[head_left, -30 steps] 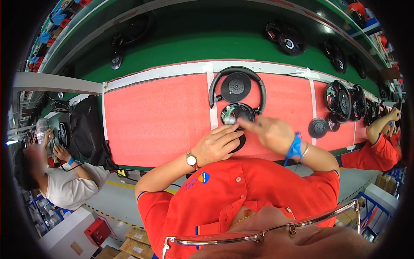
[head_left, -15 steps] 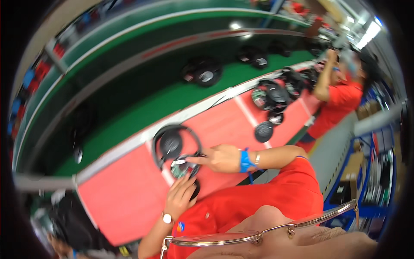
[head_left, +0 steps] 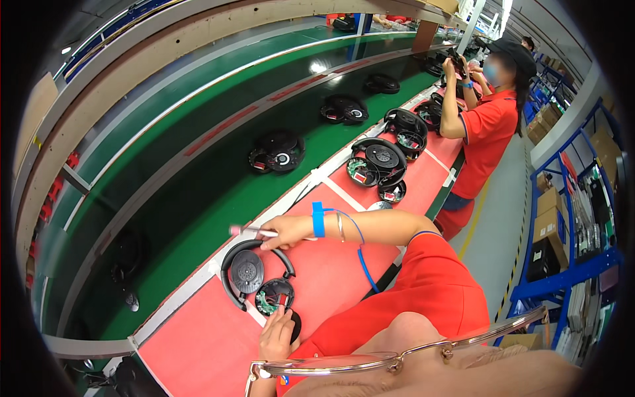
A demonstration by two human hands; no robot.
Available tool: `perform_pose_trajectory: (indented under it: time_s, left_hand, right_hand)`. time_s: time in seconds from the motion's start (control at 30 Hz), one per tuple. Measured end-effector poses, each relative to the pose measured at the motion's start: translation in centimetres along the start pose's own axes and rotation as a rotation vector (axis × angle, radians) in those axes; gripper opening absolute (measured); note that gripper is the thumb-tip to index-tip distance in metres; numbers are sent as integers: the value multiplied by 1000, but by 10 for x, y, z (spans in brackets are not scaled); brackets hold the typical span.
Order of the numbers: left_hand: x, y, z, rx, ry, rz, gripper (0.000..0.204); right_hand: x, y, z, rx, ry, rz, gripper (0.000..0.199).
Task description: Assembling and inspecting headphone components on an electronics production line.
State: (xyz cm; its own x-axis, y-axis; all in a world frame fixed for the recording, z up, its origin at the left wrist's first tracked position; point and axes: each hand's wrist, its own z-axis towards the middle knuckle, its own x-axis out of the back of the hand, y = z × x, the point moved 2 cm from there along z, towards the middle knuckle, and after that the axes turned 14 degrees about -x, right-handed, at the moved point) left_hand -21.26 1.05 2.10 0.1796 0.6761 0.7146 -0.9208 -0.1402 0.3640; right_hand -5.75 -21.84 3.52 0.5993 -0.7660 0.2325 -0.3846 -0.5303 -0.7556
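A pair of black headphones (head_left: pixel 228 283) lies on the pink mat in front of me. One ear cup has a round black perforated disc (head_left: pixel 247 270); the other is an opened ear cup (head_left: pixel 266 299) showing a green circuit board and a red piece. My left hand (head_left: pixel 276 336) has its fingers bent at the near rim of this cup, seemingly gripping it, its fingertips close to the red piece. A black round part (head_left: pixel 296 326) sits beside that hand. Over the headband's far end, my right hand (head_left: pixel 290 231) is closed around a thin pale pen-like tool (head_left: pixel 254 231) with a pinkish, blurred end.
A blue wrist strap (head_left: pixel 318 220) on my right arm trails a cord across the mat. More opened headphones (head_left: pixel 377 157) lie farther right. A green conveyor (head_left: pixel 211 208) carries headphones beyond the white bench edge. A co-worker in red (head_left: pixel 489 122) stands at the right, near blue shelving (head_left: pixel 569 278).
My right hand has moved off the opened ear cup to the headphones' far side and now shows the pen-like tool. My left hand stays at the cup. The view has shifted.
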Motion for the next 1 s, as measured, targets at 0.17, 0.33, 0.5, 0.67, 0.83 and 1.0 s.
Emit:
perform_pose_trajectory:
  time_s: [0.17,0.33,0.5,0.67,0.83,1.0]
  left_hand:
    - [5,-5,-3,9,-27,-24,32]
    - [39,-35,18,311,177,119,20]
    - [77,-120,37,478,372,190,20]
    - [80,-182,24,591,410,270,16]
    - [78,-204,22,586,380,350,16]
    - [83,-232,15,690,565,233,19]
  right_hand:
    - [3,-9,4,-34,-484,416,25]
    - [18,-47,-18,295,-153,382,28]
    - [7,-63,-10,896,373,-151,29]
    - [-11,-51,22,989,564,-260,26]
    - [-8,-55,37,807,618,-161,27]
    - [0,-61,58,667,795,188,33]
